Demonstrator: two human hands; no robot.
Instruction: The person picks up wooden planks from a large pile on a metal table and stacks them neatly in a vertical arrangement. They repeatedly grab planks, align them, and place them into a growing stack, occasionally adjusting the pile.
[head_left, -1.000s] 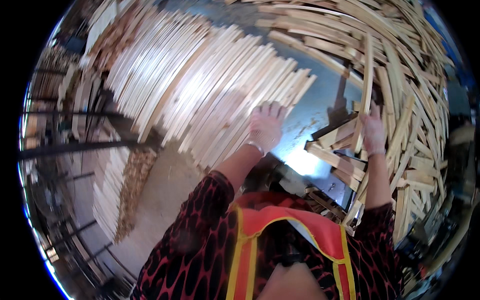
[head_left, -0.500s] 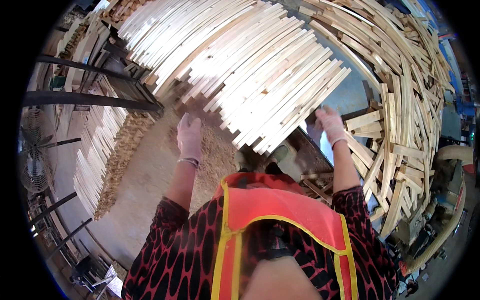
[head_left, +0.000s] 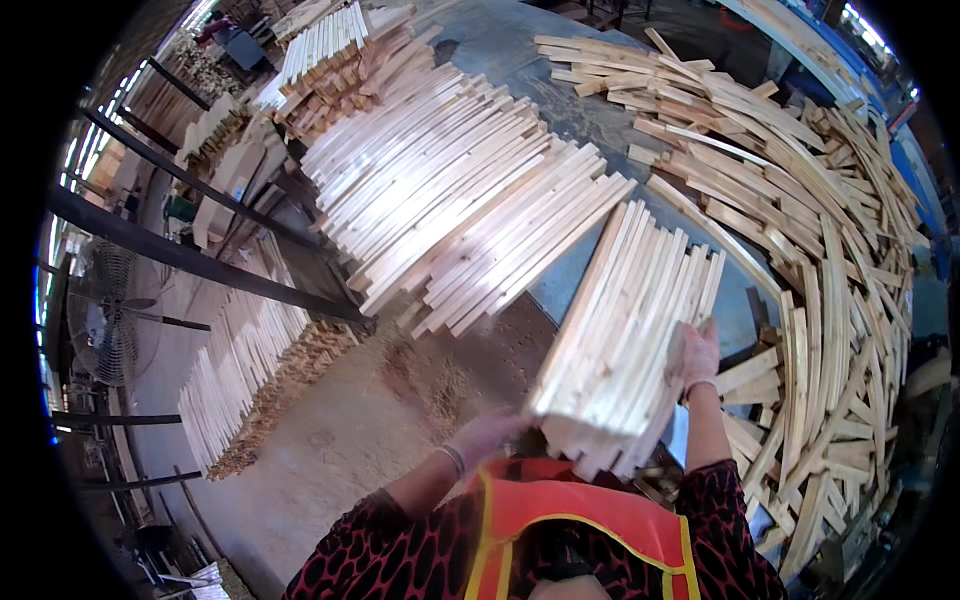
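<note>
A bundle of pale wooden strips [head_left: 630, 320] sits slightly turned in front of me, apart from the wider row of strips [head_left: 430, 190] on the left. My right hand [head_left: 699, 357], in a thin pale glove, grips the bundle's right side, fingers along the outermost strip. At its near left corner is my left hand [head_left: 487, 437], gloved too and smeared by motion; its fingertips are partly hidden against the wood. Together the two hands squeeze the bundle from both sides. The near ends of its strips are uneven and blurred.
Loose strips [head_left: 820, 330] lie heaped along the right of the blue-grey table [head_left: 575, 275]. More strips are stacked at lower left [head_left: 245, 370] and far left [head_left: 335, 45]. Dark metal bars [head_left: 200, 250] and a caged fan [head_left: 112, 310] stand left. Sawdust [head_left: 430, 385] covers some floor.
My hands have come to the near part of the strips and closed in from both sides. A bundle has parted from the row and turned steeper. The view has shifted.
</note>
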